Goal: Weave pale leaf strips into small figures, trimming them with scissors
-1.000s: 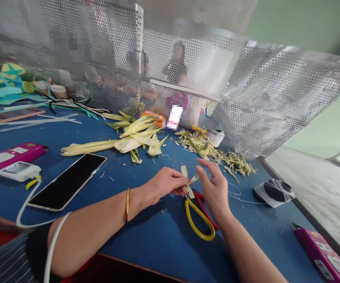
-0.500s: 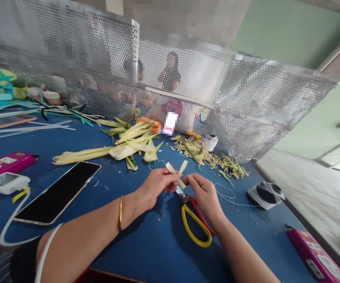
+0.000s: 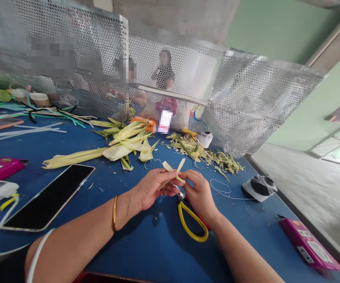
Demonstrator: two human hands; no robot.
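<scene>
Both of my hands meet over the blue table [image 3: 134,243]. My left hand [image 3: 152,188] pinches a small pale-green leaf strip [image 3: 174,169] whose two ends stick up in a V. My right hand [image 3: 199,192] is closed on the same strip from the right side. Just below the hands lie scissors with yellow and red handles [image 3: 192,226], partly hidden by my right hand. A gold bangle [image 3: 114,207] circles my left wrist.
Long leaves [image 3: 122,143] and a heap of leaf scraps [image 3: 205,153] lie beyond my hands. A black phone [image 3: 47,196] rests at left, a spool of thread [image 3: 260,185] at right, a pink case [image 3: 308,243] near the right edge. A perforated metal screen [image 3: 246,106] stands behind.
My right hand went from open fingers to a closed pinch on the leaf strip. Both hands drew closer together, and the strip's ends now point upward.
</scene>
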